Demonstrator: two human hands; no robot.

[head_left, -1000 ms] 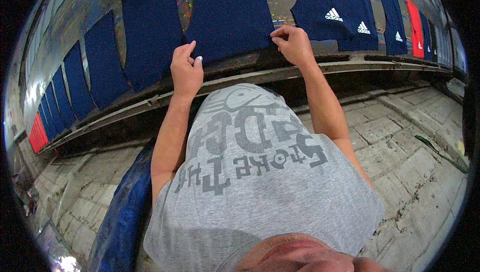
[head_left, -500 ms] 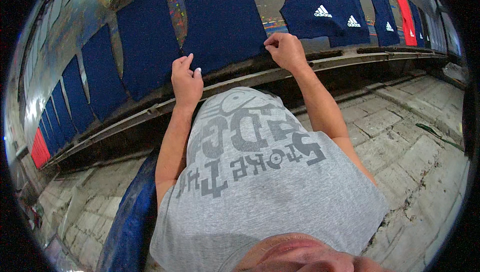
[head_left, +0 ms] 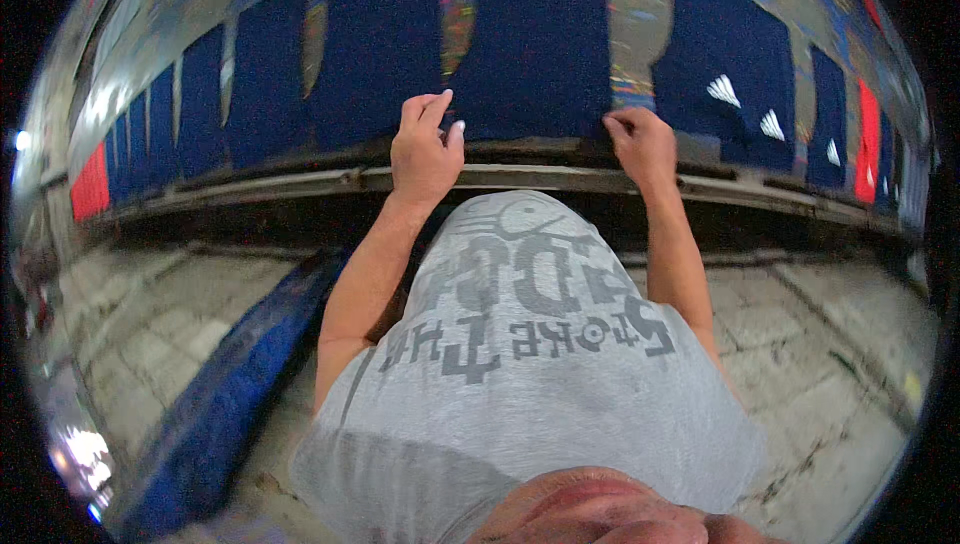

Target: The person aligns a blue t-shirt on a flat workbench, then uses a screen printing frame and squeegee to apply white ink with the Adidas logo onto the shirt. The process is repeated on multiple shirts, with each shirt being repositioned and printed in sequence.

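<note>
A navy fabric panel (head_left: 540, 44) lies flat on the long table in front of me. At its near right corner, my right hand (head_left: 645, 149) is closed, thumb and forefinger pinching the edge. My left hand (head_left: 425, 154) is by the near left corner, its fingers stretched and its thumb held apart, gripping nothing that I can see. Right of this panel lies another navy piece (head_left: 725, 64) with two white printed marks. A plain navy piece (head_left: 380, 44) is on the left.
More navy pieces continue along the table both ways, with a red piece (head_left: 91, 184) at the far left and a red strip (head_left: 867, 144) at the right. A metal rail (head_left: 560, 179) edges the table. Blue sheeting (head_left: 225, 394) lies over the pale block floor (head_left: 130, 314).
The view has turned, so the table edge looks more level and the pieces sit farther right. Both hands remain by the same panel's near corners, the right still pinching.
</note>
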